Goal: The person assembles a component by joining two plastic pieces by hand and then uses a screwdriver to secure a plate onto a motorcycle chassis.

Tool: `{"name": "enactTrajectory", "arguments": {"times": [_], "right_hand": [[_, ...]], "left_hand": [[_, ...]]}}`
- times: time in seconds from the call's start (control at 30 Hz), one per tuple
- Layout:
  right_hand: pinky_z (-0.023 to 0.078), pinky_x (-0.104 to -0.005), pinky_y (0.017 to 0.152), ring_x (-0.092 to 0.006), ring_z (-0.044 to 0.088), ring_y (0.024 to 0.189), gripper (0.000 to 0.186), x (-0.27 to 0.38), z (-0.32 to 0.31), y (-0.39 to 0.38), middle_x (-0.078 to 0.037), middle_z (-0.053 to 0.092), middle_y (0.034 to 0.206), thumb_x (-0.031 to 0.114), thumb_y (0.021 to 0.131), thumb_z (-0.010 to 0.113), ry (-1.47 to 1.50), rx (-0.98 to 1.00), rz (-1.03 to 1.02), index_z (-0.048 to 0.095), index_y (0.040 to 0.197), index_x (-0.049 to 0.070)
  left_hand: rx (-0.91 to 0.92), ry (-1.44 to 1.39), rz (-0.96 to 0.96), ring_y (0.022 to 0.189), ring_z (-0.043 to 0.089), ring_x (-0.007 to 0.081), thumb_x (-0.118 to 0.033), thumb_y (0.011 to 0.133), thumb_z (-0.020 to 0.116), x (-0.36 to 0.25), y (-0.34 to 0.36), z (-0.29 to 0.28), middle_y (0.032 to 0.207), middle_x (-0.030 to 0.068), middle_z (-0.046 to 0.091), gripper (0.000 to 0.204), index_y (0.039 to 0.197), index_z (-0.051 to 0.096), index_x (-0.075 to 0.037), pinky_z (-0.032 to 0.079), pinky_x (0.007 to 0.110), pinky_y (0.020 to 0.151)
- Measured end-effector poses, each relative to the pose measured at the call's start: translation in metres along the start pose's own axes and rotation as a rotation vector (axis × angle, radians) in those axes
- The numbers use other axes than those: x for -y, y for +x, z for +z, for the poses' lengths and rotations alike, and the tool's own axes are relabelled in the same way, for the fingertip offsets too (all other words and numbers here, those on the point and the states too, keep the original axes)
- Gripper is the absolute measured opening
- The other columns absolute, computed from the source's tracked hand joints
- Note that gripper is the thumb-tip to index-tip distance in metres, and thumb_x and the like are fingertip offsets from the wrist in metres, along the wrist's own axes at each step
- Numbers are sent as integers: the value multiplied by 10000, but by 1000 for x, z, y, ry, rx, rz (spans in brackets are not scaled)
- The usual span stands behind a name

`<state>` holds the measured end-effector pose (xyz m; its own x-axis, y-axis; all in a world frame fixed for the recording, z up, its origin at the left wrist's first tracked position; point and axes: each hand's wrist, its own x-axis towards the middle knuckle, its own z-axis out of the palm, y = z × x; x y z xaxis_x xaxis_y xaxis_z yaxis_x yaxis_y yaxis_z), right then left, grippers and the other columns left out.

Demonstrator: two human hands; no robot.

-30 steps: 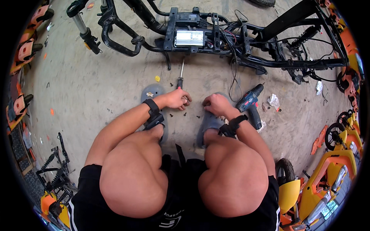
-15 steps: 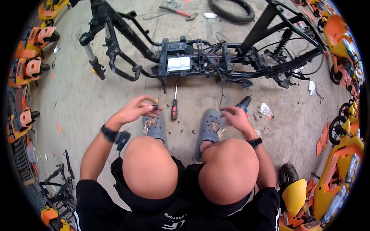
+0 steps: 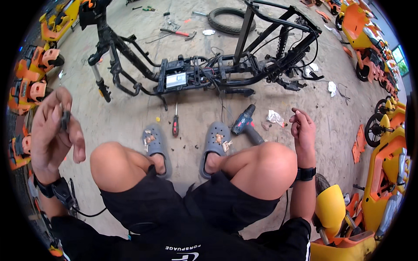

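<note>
A person squats on bare, scuffed concrete floor [image 3: 117, 126], seen from above. The left hand [image 3: 57, 135] is raised at the left, palm partly showing, with thumb and fingers narrowed on a small black part [image 3: 65, 120]. The part is hard-edged and roughly oblong; its finer shape is too small to tell. It is held in the air beyond the outer side of the left knee. The right hand [image 3: 302, 128] is raised at the right, just beyond the right knee, its fingers loosely curled and the index finger straighter; whether anything sits inside the curl cannot be told.

Between the feet, in smooth grey clogs [image 3: 215, 130] with round holes and bear-shaped charms, small dark screws [image 3: 184, 147] lie scattered. A screwdriver [image 3: 175, 125] with a slim steel shaft and a red-and-black handle lies just beyond them, pointing away. Right of the right clog rests a dark blue and black cordless drill [image 3: 244, 123] on its side, near a crumpled, shiny whitish wrapper [image 3: 274, 117].

Farther off stands a two-wheeler frame [image 3: 135, 65] of glossy black tubing, carrying a silvery metal box [image 3: 176, 80] and loose wires. Behind it lie a red-handled hammer [image 3: 180, 33] and a ring-shaped, treaded rubber tyre [image 3: 230, 30]. Orange and yellow plastic-bodied scooters [image 3: 379, 185] line both sides.
</note>
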<state>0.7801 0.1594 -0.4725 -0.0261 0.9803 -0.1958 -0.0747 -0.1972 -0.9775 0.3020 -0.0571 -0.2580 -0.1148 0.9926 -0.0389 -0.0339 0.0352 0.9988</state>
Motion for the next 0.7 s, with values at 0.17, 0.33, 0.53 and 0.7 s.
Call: {"name": "enactTrajectory", "arguments": {"times": [0.17, 0.33, 0.53, 0.7], "right_hand": [[305, -189, 439, -35, 405, 481, 228, -51, 1, -24, -4, 596, 720, 163, 954, 580, -163, -8, 105, 635, 1090, -11], [422, -199, 573, -54, 496, 641, 232, -82, 39, -51, -3, 581, 790, 185, 952, 592, -142, 33, 48, 623, 1105, 14], [340, -144, 509, -20, 427, 569, 257, 43, 50, -96, 11, 542, 761, 181, 960, 570, -106, -162, -87, 606, 1144, 6], [267, -176, 443, -43, 328, 470, 253, 104, 73, -97, -20, 487, 699, 151, 994, 472, 54, -105, -304, 543, 1161, -25]], "left_hand": [[-143, 67, -96, 649, 697, 237, -288, 1025, 452, -25, -13, 41, 896, 190, 695, 319, 1152, 471, 4, 548, 267, 511], [50, -276, -467, 1103, 625, 360, -117, 1018, 453, 24, -9, 77, 1224, 287, 583, 247, 1175, 507, 66, 537, 401, 946], [70, -175, -417, 1134, 614, 347, -108, 1031, 412, 64, -5, 58, 1224, 270, 587, 232, 1201, 453, 45, 532, 422, 964], [62, -146, -333, 1118, 631, 310, -128, 1028, 438, 89, 2, 45, 1209, 264, 600, 240, 1196, 445, 43, 551, 405, 924]]}}
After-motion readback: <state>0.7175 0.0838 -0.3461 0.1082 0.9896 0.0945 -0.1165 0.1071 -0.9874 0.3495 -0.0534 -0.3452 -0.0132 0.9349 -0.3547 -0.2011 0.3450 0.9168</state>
